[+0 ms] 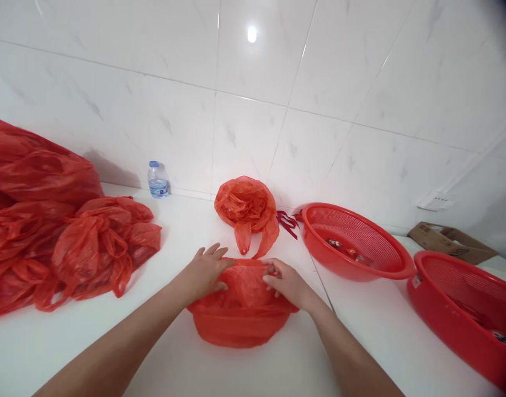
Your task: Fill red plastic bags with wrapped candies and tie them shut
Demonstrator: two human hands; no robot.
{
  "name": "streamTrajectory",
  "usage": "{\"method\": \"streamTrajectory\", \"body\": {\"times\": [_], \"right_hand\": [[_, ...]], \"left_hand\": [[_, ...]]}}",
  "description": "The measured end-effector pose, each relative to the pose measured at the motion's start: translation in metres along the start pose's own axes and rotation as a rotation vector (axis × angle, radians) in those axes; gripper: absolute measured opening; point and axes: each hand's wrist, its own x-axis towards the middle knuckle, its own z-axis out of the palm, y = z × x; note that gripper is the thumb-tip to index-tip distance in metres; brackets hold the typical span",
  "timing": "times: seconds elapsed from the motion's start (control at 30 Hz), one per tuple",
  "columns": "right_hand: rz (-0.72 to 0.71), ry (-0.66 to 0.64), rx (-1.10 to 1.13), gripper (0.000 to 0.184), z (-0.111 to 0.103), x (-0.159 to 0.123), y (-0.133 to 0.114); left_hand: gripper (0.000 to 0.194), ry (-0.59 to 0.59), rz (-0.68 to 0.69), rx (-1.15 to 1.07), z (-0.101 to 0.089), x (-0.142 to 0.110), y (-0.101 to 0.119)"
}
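Right in front of me a red plastic bag [248, 281] lines a round red basin [240, 330], its upper edge spread over the rim. My left hand [205, 275] rests on the left side of the bag, fingers apart. At the right side, my right hand [288, 284] has its fingers curled and pinched on the bag's edge. Just beyond, a bowl-shaped bundle of red plastic bags [245, 207] has two handles hanging toward me. What lies under the film in the basin cannot be made out.
Several filled red bags [91, 248] are heaped at the left. A small water bottle [158, 181] stands by the tiled wall. Dark red ribbon [287, 223] lies near one red colander [352, 220]; another colander [447, 320] and a cardboard box [451, 241] are farther right.
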Motion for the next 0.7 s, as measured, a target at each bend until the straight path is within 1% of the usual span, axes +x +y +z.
{"method": "streamTrajectory", "body": {"times": [0.03,0.1,0.13,0.17,0.2,0.23,0.27,0.33,0.4,0.47,0.5,0.57,0.6,0.63,0.67,0.7], "right_hand": [[-0.006,0.051,0.012,0.043,0.002,0.004,0.006],[-0.055,0.172,-0.008,0.041,0.007,0.01,0.015],[-0.08,0.22,-0.02,0.04,0.01,0.012,0.019],[-0.085,0.252,-0.027,0.039,0.013,0.014,0.021],[-0.088,0.275,-0.029,0.038,0.015,0.015,0.023],[-0.086,0.29,-0.027,0.036,0.017,0.016,0.025],[-0.083,0.304,-0.021,0.034,0.018,0.017,0.026],[-0.078,0.326,0.0,0.027,0.018,0.017,0.026],[-0.084,0.377,0.017,0.023,0.013,0.014,0.024],[-0.107,0.482,0.02,0.024,0.0,0.008,0.018],[-0.137,0.57,0.007,0.025,-0.01,0.004,0.014],[-0.229,0.794,-0.084,0.027,-0.036,-0.006,0.008],[-0.329,0.982,-0.22,0.028,-0.052,-0.011,0.006],[-0.392,1.113,-0.398,0.032,-0.067,-0.016,0.006],[-0.379,1.195,-0.561,0.036,-0.081,-0.021,0.009],[-0.318,1.245,-0.704,0.04,-0.093,-0.025,0.014]], "left_hand": [[0.047,0.051,0.02,0.007,0.0,-0.003,0.0],[0.035,0.18,0.106,0.007,0.004,-0.01,0.002],[0.033,0.237,0.167,-0.008,0.008,-0.014,0.004],[0.037,0.256,0.258,-0.041,0.015,-0.018,0.005],[0.046,0.25,0.325,-0.072,0.024,-0.022,0.007],[0.054,0.234,0.346,-0.097,0.034,-0.025,0.008],[0.062,0.203,0.339,-0.113,0.044,-0.027,0.008],[0.066,0.134,0.276,-0.151,0.063,-0.029,0.008],[0.065,0.081,0.203,-0.186,0.074,-0.03,0.005],[0.062,0.063,0.147,-0.217,0.076,-0.03,0.001],[0.062,0.064,0.126,-0.23,0.075,-0.03,-0.002],[0.062,0.072,0.093,-0.254,0.07,-0.031,-0.008],[0.063,0.076,0.078,-0.266,0.067,-0.031,-0.011],[0.064,0.08,0.063,-0.278,0.064,-0.032,-0.013],[0.065,0.083,0.047,-0.288,0.061,-0.032,-0.015],[0.066,0.087,0.033,-0.297,0.059,-0.033,-0.016]]}}
